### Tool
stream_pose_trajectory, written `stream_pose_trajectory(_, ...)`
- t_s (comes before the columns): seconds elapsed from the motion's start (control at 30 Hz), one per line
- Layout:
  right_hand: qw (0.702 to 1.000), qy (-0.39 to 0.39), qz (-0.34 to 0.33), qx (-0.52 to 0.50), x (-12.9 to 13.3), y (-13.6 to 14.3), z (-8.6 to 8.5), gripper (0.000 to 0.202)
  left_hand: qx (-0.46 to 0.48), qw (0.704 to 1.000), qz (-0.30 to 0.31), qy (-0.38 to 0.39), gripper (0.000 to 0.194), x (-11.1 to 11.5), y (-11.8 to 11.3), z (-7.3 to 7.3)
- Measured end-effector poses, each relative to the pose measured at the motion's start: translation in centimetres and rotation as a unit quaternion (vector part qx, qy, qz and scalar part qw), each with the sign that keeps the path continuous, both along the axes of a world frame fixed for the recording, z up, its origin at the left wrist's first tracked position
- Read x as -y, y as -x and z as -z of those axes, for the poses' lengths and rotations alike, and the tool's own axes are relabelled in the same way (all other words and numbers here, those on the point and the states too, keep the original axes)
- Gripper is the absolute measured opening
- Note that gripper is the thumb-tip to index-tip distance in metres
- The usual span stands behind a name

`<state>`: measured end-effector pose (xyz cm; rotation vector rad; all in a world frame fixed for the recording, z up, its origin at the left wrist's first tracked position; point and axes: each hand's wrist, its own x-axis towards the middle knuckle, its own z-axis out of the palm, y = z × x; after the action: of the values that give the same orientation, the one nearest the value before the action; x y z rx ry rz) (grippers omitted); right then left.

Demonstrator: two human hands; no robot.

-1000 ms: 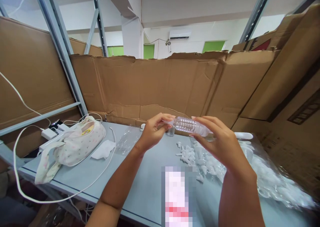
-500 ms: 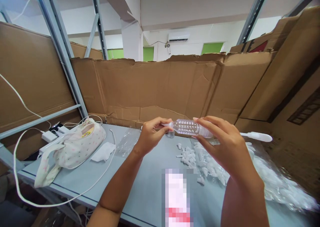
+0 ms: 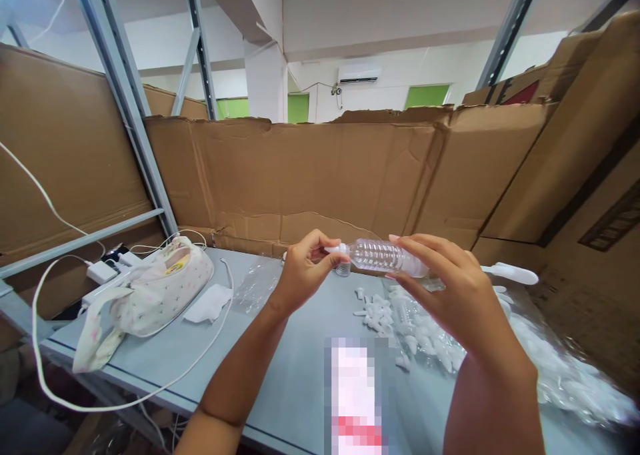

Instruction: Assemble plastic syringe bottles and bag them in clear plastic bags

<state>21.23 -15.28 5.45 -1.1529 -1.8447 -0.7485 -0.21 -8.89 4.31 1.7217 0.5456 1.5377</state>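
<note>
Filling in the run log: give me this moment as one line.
left hand: pinching white cap | right hand: gripping clear plastic bottle, horizontal | below: loose white caps on grey table

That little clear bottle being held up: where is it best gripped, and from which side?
Probably around its ribbed middle, coming from the right as the right hand does. The clear bottle lies sideways above the table, white cap pointing left, where the left hand pinches it. The ribs should resist slipping, and the cap end stays free.
</note>
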Motion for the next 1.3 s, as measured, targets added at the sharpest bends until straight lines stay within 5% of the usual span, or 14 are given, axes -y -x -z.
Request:
stream_pose_trajectory(0.17, 0.998, -0.041, 0.029, 0.031, 0.3, 0.4, -0.2, 0.032, 0.032, 0.994, 0.075, 0.072, 0.032, -0.1, -0.1, -0.5)
stream_pose_trajectory(0.47, 0.993, -0.073, 0.075, 0.051, 1.0, 1.3, -0.6, 0.031, 0.013, 0.981, 0.122, 0.147, 0.045, -0.6, -0.2, -0.9)
stream_pose_trajectory(0.67, 0.995, -0.041, 0.075, 0.047, 0.8, 0.9, -0.5, 0.028, 0.017, 0.992, 0.096, 0.076, 0.036, -0.6, -0.5, -0.3)
stream_pose_trajectory(1.0, 0.99, 0.113, -0.051, -0.06, 1.6, -0.4, -0.4, 0.041, -0.041, 0.988, 0.013, -0.147, 0.014, -0.2, -0.1, 0.1)
stream_pose_trajectory(1.13, 0.993, 0.097, -0.036, -0.06, 1.5, -0.2, -0.4, 0.041, -0.055, 0.989, -0.042, -0.129, 0.019, -0.1, 0.2, 0.1)
stream_pose_trajectory(1.3, 0.998, 0.049, -0.009, -0.031, 0.9, -0.8, 0.0, 0.04, -0.023, 0.999, 0.022, -0.006, 0.028, -0.2, -0.5, 0.3)
